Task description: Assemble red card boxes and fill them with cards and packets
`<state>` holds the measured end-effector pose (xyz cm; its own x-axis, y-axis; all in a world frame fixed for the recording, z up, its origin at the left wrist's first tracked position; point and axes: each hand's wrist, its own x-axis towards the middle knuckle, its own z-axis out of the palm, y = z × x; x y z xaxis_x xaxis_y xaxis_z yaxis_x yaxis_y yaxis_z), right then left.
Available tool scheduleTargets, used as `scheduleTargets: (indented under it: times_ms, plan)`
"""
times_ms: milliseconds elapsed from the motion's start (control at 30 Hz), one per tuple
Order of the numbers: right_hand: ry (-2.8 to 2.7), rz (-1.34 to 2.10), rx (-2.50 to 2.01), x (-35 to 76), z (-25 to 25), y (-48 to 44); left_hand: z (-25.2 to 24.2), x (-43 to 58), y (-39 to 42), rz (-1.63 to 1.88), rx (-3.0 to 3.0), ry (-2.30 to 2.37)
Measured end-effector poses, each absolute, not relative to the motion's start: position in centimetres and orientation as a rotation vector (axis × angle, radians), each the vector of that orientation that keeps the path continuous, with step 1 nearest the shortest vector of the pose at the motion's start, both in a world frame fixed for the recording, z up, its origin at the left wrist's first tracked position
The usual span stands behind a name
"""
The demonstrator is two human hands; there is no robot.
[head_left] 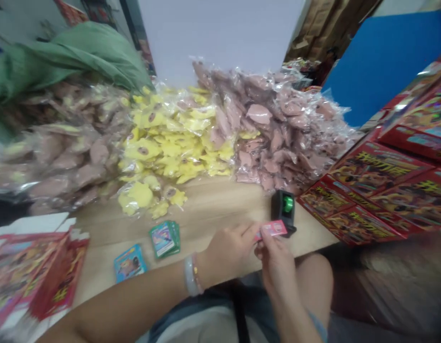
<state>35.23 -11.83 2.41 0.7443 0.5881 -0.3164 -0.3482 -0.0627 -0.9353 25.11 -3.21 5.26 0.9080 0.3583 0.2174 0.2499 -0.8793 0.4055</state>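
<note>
Close to the table's front edge, my two hands meet around a small pink-red flat piece (276, 228) with pale printing; I cannot tell whether it is a card or a little box. My left hand (229, 247), with bracelets at its wrist, has its fingers closed at the piece's left end. The thumb and fingers of my right hand (277, 259) pinch it from the near side. Just beyond its right end stands a black tape dispenser (278, 209) with a green roll (288, 204). Left of my hands lie a stack of green-edged cards (165, 239) and a blue card stack (129, 263).
Bagged yellow pieces (177, 143) and bagged pinkish-brown pieces (274, 124) are heaped along the back. More bagged pieces (74, 157) lie left, below a green cloth (81, 57). Red printed boxes (377, 166) are stacked at right; flattened red cartons (38, 271) lie at left.
</note>
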Motion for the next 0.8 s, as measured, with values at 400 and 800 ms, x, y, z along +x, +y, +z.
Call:
scheduleTargets:
  times_ms: [400,800]
  plan:
    - [-1.187,0.813,-2.031,36.0,0.9,-9.6,7.8,10.9,0.1,0.597,2.207,1.088]
    - [-2.734,0.453,-1.330,21.2,-3.7,1.5,-2.9,-1.9,-0.9,0.169,2.381,1.170]
